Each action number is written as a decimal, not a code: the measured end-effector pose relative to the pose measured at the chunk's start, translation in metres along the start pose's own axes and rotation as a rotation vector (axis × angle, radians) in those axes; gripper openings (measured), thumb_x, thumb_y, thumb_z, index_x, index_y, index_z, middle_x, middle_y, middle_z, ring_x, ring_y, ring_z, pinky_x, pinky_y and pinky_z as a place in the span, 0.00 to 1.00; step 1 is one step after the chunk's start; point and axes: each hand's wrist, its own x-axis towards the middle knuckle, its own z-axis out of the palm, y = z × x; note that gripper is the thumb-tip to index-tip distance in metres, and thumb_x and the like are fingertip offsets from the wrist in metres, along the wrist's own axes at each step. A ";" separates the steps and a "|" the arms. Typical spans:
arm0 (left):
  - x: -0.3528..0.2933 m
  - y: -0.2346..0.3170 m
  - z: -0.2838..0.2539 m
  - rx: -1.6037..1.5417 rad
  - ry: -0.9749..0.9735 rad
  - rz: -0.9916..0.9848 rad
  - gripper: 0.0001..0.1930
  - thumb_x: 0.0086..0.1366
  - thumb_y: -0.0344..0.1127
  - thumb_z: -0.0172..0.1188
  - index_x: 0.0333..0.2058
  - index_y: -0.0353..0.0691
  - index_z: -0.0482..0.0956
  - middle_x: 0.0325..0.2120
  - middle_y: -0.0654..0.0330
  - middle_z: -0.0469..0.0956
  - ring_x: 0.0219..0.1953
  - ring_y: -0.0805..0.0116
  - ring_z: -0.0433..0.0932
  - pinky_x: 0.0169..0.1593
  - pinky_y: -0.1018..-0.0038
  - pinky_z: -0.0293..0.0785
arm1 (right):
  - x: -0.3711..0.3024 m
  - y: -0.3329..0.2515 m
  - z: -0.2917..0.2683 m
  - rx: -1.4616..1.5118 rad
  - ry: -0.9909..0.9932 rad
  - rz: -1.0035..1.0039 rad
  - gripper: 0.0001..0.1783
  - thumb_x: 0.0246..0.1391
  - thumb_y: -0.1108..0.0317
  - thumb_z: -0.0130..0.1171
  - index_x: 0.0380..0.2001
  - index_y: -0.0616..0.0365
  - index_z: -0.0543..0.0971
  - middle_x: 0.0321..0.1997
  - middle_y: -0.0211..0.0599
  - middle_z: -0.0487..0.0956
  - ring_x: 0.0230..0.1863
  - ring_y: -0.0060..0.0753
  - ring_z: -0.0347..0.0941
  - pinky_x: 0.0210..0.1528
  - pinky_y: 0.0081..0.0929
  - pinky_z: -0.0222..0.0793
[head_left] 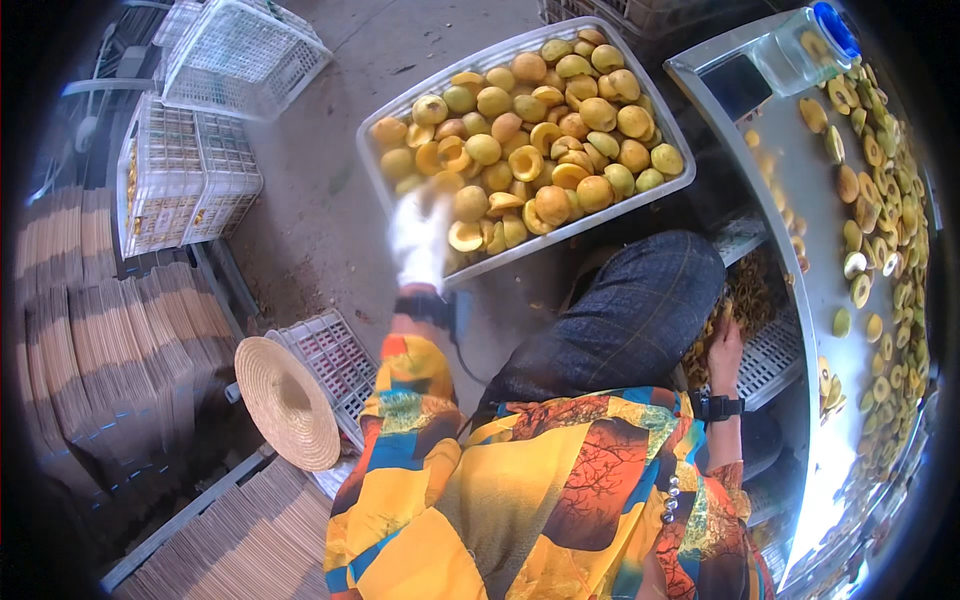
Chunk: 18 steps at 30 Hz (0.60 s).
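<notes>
Over the white tray [570, 233], I'd lift fruit [553, 205] gently; blur hides whether my left hand [421, 235] pinches, and I can't tell for my right hand [727, 355].

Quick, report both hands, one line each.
Left hand: gloved, blurred, at the fruit; open or closed cannot be told.
Right hand: bare, beside the brown bits; fingertips unclear, grip cannot be told.

Over my feed, I see the gloved left hand [422, 235] at the fruit tray [600, 215], near-left corner; the right hand [726, 352] sits below the tray's right end.
</notes>
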 end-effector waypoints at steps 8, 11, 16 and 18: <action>0.053 -0.044 -0.042 1.029 -0.541 0.061 0.22 0.56 0.53 0.52 0.45 0.47 0.74 0.40 0.52 0.77 0.43 0.52 0.76 0.47 0.63 0.71 | 0.000 -0.018 -0.004 -0.004 -0.117 0.051 0.17 0.61 0.62 0.42 0.42 0.64 0.72 0.37 0.57 0.76 0.40 0.56 0.72 0.40 0.39 0.66; 0.040 -0.057 -0.036 1.066 -0.516 0.094 0.20 0.58 0.52 0.49 0.42 0.46 0.74 0.38 0.52 0.77 0.42 0.53 0.76 0.45 0.62 0.73 | -0.001 -0.021 -0.008 0.018 -0.147 0.091 0.17 0.61 0.62 0.42 0.43 0.64 0.72 0.37 0.58 0.75 0.40 0.58 0.71 0.40 0.40 0.66; 0.051 -0.046 -0.027 1.205 -0.686 0.131 0.17 0.58 0.46 0.50 0.43 0.45 0.74 0.36 0.52 0.78 0.40 0.53 0.78 0.40 0.59 0.75 | -0.003 -0.029 -0.009 0.017 -0.142 0.101 0.18 0.61 0.61 0.42 0.43 0.65 0.71 0.37 0.59 0.75 0.40 0.60 0.71 0.40 0.41 0.66; 0.059 -0.055 -0.020 1.235 -0.793 0.172 0.16 0.58 0.43 0.50 0.42 0.44 0.76 0.36 0.52 0.78 0.41 0.54 0.78 0.41 0.60 0.75 | -0.003 -0.034 -0.011 -0.002 -0.144 0.089 0.18 0.61 0.61 0.42 0.43 0.65 0.71 0.37 0.60 0.75 0.40 0.60 0.71 0.40 0.42 0.66</action>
